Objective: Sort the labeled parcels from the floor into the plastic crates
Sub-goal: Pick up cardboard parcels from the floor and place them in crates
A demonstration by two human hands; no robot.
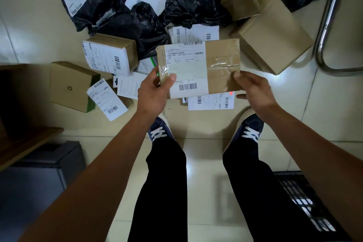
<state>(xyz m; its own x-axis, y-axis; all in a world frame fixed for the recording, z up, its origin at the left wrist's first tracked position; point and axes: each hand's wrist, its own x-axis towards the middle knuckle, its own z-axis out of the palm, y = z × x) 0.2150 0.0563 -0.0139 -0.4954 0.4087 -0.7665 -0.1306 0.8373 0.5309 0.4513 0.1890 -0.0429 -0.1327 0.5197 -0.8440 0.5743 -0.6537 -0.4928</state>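
Head view, looking straight down: a flat brown parcel (200, 67) is up off the floor (206, 159) and held between both hands, label side facing the camera. The left hand (155, 94) pinches the left edge, thumb on top over the white label (186, 68), fingers (160, 73) curled round the edge underneath. The right hand (253, 88) takes the lower right corner, thumb laid on the taped brown face, the rest of its fingers hidden behind the parcel, so how far they wrap I cannot tell.

Below and beyond it, the pile waits on the tiles: black poly bags (137, 6) with white labels at the top, plain cardboard boxes (271, 33) to the right, a labelled box (110, 55) and a box with a recycling mark (72, 86) to the left, loose flat mailers (212, 102) right under the held parcel. A dark slatted plastic crate (306, 200) shows at the lower right, beside the right leg, partly cut off by the arm.

This looks like the label-reading step, early in the sort with most of the pile untouched. To do it well: keep the parcel level and steady, and slide the left thumb clear of the printed lines so the address reads whole. Then it probably pays to pass it to one hand, gripping across the stiff edge rather than the slick tape, and lower it flat into the right crate rather than tossing it.
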